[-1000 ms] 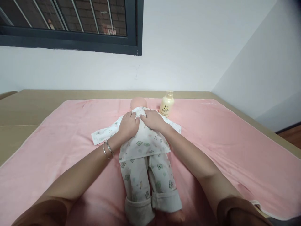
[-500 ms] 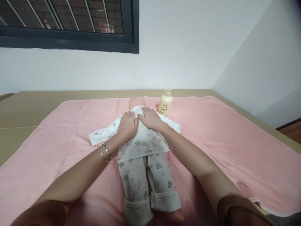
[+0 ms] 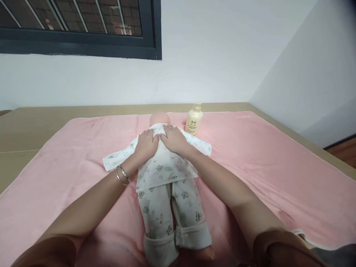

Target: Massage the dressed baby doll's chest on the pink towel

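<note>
A doll (image 3: 167, 174) in a white patterned top and cuffed trousers lies with its bald head away from me on a pink blanket (image 3: 267, 159). My left hand (image 3: 147, 144) rests flat on the left side of its upper back, fingers extended. Beside it, my right hand (image 3: 174, 139) lies spread on the right side, the two thumbs close together. Neither hand grips anything. Both sleeves of the top stretch out sideways. Two silver bangles (image 3: 122, 175) circle my left wrist.
A cream pump bottle (image 3: 194, 119) stands on the blanket, right of the doll's head. Beyond the blanket runs a tan surface edge (image 3: 83, 111) against a white wall (image 3: 211, 52). A dark-framed window (image 3: 111, 46) is at the upper left.
The whole view has shifted slightly, so the doll and bottle appear a little further left and up. My hands keep nearly the same place on the doll's back.
</note>
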Motion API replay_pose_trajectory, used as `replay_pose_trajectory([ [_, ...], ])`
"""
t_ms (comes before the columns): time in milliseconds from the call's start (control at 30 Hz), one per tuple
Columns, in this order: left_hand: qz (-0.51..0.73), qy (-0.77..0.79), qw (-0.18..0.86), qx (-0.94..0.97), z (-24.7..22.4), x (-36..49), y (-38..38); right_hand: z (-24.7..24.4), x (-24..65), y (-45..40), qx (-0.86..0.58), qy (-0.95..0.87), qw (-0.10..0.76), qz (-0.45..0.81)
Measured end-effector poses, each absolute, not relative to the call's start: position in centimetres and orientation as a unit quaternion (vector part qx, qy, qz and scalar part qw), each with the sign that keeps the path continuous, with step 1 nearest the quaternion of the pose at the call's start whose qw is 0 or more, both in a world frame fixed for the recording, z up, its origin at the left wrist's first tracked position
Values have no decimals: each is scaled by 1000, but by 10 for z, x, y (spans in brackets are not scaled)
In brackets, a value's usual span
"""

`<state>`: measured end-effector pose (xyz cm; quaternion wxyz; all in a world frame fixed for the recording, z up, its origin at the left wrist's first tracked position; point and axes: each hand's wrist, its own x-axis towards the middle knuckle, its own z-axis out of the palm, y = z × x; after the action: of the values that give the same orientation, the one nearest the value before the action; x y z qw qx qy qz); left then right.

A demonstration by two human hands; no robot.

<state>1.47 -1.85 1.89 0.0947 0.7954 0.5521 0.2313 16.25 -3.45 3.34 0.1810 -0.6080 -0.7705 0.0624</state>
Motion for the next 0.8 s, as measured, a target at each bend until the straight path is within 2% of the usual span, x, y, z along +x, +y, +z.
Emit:
replay_pose_trajectory([
  [233, 208, 545, 37, 811, 19, 21, -35, 31, 163, -33, -616, -763, 186, 59],
  [433, 215, 541, 108, 806, 28, 14, -23, 37, 149, -60, -624, -768, 143, 1],
  [533, 221, 546, 111, 800, 27, 13, -16, 42, 147, -68, -609, -782, 130, -27],
  [700, 189, 561, 60, 804, 22, 23, -36, 50, 162, -51, -615, -772, 149, 65],
  [800, 184, 543, 83, 815, 25, 24, -47, 49, 166, -44, -624, -762, 154, 76],
])
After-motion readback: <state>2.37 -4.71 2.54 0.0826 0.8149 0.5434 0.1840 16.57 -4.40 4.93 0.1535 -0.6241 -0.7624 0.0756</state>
